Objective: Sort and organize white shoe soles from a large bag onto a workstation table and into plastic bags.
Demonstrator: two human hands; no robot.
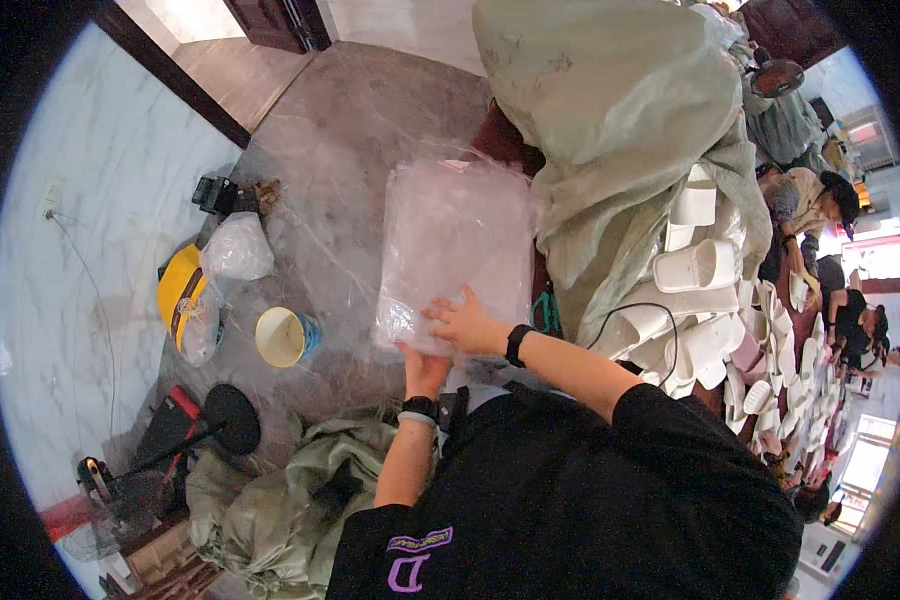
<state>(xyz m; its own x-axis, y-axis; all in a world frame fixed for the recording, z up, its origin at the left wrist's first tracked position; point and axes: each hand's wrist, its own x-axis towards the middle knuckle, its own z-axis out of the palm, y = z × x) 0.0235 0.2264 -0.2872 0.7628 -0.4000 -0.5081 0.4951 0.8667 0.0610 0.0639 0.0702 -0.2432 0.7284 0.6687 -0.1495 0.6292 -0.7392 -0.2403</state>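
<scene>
- The stack of clear, pale plastic bags or sheets is lying in the middle of the frame. Its wrinkly top is shining, and I cannot tell what is under it.
- The right hand is resting on top of the stack, near its bottom edge. It is opening flat with its fingers spread, and it is not grabbing anything that I can see.
- The left hand is touching the bottom edge of the stack, just below the right hand. The plastic is hiding some of its fingers, so I cannot tell how tightly it is closing.
- A black watch is sitting on the left wrist, and a black band is going around the right wrist.
- A big pale green sack is filling the upper right of the frame.
- White slippers are lying in a heap at the right, below that sack.
- A yellow and blue bucket is showing its open top left of the stack.
- A see-through plastic bag is lying above the bucket.
- A crumpled green sack is bunching up at the lower left.
- A co-worker is leaning over at the far right.
</scene>
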